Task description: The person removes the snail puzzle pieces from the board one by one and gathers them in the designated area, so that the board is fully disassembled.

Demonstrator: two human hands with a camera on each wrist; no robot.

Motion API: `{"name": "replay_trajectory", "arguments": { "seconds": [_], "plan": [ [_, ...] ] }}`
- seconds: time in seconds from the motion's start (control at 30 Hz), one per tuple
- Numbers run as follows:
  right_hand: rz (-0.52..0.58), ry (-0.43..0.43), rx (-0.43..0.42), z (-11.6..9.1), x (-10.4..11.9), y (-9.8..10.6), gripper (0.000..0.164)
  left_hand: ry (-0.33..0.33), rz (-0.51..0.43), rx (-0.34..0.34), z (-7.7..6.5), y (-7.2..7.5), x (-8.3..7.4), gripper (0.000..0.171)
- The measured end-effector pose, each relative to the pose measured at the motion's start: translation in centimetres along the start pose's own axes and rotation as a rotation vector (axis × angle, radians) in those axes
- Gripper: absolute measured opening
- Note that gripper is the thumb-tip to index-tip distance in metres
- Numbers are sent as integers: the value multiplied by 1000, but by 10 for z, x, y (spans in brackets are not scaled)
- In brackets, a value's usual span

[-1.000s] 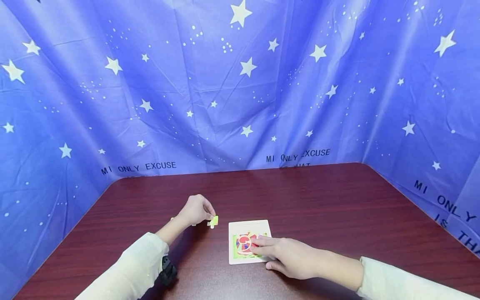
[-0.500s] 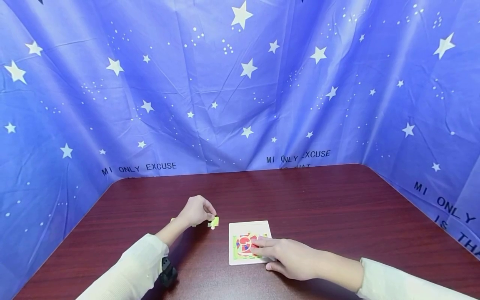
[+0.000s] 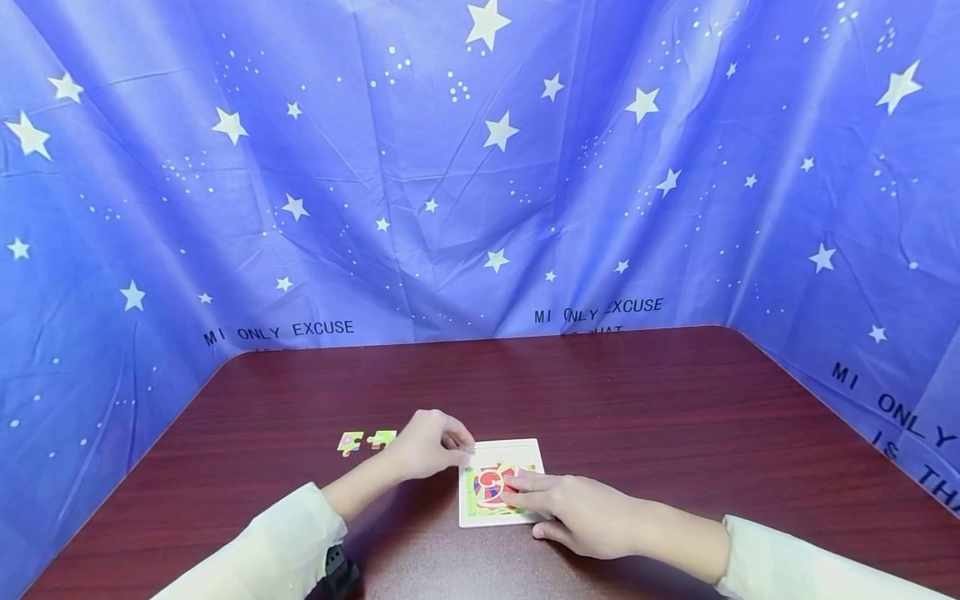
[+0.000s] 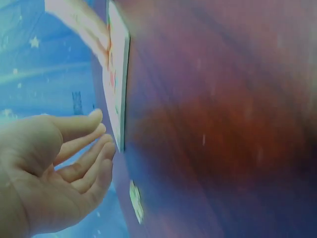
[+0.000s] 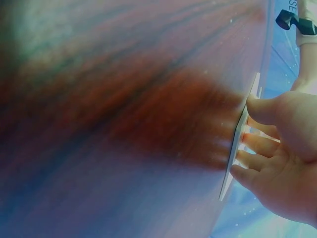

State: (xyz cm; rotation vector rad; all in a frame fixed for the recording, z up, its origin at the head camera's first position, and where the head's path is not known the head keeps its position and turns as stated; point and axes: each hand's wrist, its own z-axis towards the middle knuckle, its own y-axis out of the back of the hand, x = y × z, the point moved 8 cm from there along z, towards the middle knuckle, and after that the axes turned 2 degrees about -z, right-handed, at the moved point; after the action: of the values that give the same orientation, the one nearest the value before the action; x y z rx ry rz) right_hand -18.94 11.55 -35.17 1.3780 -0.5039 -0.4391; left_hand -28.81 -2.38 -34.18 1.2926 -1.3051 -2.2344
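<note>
A flat white puzzle tray (image 3: 498, 523) lies on the table in the head view, with a partly filled red, green and multicoloured picture. My right hand (image 3: 588, 512) rests its extended fingers on the picture, the thumb at the tray's near edge; the right wrist view shows these fingers (image 5: 260, 144) over the tray. At the tray's far left corner is my left hand (image 3: 427, 446), thumb and fingertips close together. The puzzle piece it pinches is mostly hidden by the fingers. In the left wrist view, the left hand (image 4: 64, 168) curves its fingers beside the tray (image 4: 119, 84).
Two loose puzzle pieces, a green and pink one (image 3: 350, 442) and a green one (image 3: 381, 438), lie left of the tray, behind the left wrist. A dark red wooden table (image 3: 637, 400) spreads around, bounded by a blue star-patterned curtain (image 3: 420, 167).
My left hand has carried the yellow-green puzzle piece rightward from the table to the tray's far left corner, uncovering two loose pieces. The right hand has stayed on the tray.
</note>
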Motion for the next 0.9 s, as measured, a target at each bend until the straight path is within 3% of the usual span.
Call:
{"name": "replay_trajectory", "arguments": {
  "seconds": [0.17, 0.3, 0.4, 0.7, 0.9],
  "plan": [
    [5, 2, 3, 1, 0, 0, 46, -35, 15, 100, -7, -16, -18, 13],
    [-1, -7, 11, 2, 0, 1, 45, -22, 13, 114, -8, -21, -24, 16],
    [4, -32, 36, 1, -1, 0, 46, -12, -39, 106, -7, -22, -23, 18],
    [-5, -44, 76, 3, 0, 4, 45, 170, -198, 105, -2, -25, -3, 22],
    [7, -66, 103, 9, 2, 0, 47, 195, -180, 88, 0, -22, -3, 21]
  ]
}}
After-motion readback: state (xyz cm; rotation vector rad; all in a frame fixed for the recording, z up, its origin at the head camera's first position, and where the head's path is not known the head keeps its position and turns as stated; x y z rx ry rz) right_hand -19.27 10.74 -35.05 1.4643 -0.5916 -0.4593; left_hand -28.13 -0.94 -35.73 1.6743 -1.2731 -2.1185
